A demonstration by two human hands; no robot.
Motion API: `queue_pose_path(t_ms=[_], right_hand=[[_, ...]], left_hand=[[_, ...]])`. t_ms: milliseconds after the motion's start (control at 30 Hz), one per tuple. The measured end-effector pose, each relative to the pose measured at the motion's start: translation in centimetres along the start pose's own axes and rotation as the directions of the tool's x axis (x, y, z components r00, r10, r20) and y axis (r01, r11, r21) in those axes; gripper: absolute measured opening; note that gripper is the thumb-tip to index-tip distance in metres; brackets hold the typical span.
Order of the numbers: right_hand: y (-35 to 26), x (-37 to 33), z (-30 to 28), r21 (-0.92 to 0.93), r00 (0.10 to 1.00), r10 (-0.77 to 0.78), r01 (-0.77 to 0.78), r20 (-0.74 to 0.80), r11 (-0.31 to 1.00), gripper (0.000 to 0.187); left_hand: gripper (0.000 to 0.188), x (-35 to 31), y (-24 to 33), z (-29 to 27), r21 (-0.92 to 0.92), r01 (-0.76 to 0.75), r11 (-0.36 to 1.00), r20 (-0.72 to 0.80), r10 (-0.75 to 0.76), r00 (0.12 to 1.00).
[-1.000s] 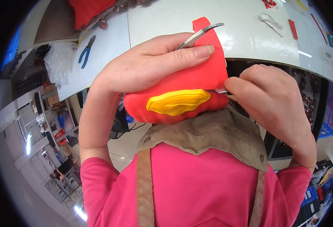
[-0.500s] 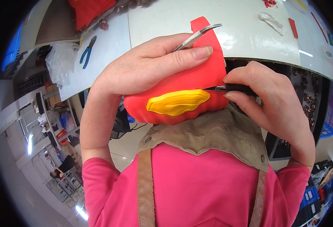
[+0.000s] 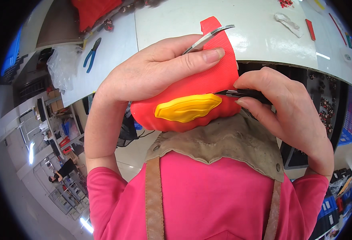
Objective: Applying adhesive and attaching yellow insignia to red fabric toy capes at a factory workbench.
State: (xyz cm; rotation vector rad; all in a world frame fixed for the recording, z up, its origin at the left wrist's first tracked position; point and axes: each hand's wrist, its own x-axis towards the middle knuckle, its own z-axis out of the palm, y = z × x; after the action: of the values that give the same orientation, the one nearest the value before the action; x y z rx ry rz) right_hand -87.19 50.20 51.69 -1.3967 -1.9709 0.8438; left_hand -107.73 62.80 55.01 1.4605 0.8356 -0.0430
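My left hand (image 3: 160, 68) is closed round a soft-looking red textured piece (image 3: 184, 86), its thumb lying across the front. A curved, pale metal tool with a narrow tip (image 3: 214, 35) also sticks out past that thumb, held in the same hand. On the red piece's lower part lies a raised yellow shape (image 3: 188, 108) with curved ridges. My right hand (image 3: 282, 96) pinches a thin black tool (image 3: 250, 95) between thumb and forefinger. Its dark tip meets the upper right end of the yellow shape; the rest runs back under my fingers and is partly hidden.
Blue-handled pliers (image 3: 92, 56) and a clear plastic bag (image 3: 62, 66) lie on the white table (image 3: 168, 20) at the left. Farther right are a crumpled white scrap (image 3: 287, 23) and a red strip (image 3: 310, 30). An open drawer (image 3: 296, 158) with small dark pieces sits below.
My right hand has shifted slightly left, bringing its fingers and the black tool closer to the red piece. My left hand stays nearly still. In the background, a person has moved.
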Motion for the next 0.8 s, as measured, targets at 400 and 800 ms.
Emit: queue_pose_path(t_ms=[400,800], right_hand=[[0.6,0.6,-0.9,0.522,0.942,0.157,-0.298,0.298,0.799,0.018],[0.3,0.5,-1.4,0.613,0.911,0.26,-0.409,0.321,0.676,0.017]], left_hand=[[0.044,-0.1,0.0,0.1,-0.016,0.0,1.0,0.0,0.0,1.0],[0.048,0.1,0.0,0.3,0.014,-0.036,0.999,-0.007,0.036,0.999]])
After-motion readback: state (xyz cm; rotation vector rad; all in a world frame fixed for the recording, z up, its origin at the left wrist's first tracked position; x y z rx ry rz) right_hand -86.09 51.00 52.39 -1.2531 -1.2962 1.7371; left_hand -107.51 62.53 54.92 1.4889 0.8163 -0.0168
